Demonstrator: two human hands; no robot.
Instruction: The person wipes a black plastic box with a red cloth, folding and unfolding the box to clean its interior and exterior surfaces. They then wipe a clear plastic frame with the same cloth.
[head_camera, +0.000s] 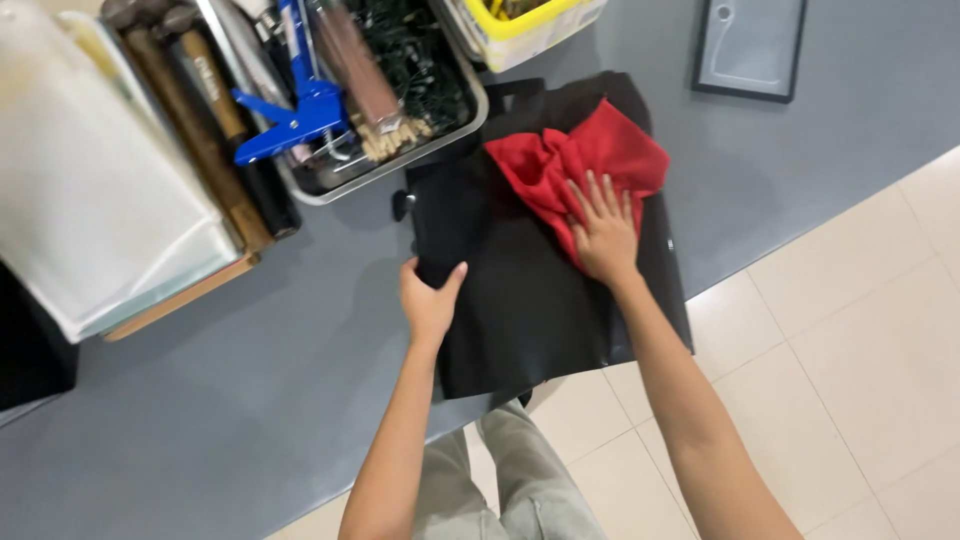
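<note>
Grey table carried a black bag, metal tool tray, yellow bin, framed panel, white sheets.

Both bare arms reach forward from the bottom of the view, elbows low; the left hand is curled, thumb spread to the right, fingers tucked out of sight; the right hand lies flat, palm down, fingers spread and pointing away; wrists straight
</note>
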